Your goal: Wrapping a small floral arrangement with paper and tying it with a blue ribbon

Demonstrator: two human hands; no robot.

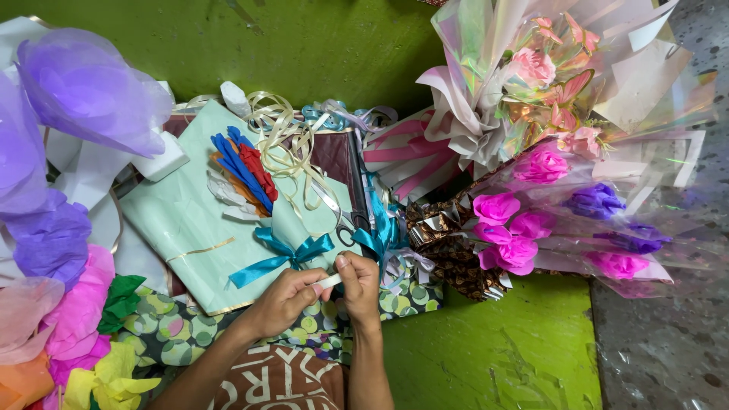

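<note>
Fingers of the left hand [285, 298] and right hand [359, 282] are pinching a small white strip [329, 282]; at twelve o'clock, the mint-green package [190, 220] is already wearing its teal bow [282, 254].

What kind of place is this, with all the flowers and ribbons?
Probably a gift-wrapping or paper-flower craft spot. A wrapped bouquet of pink and purple flowers, a mint-green wrapped parcel with a teal bow and big tissue-paper flowers lie on a green surface.
</note>
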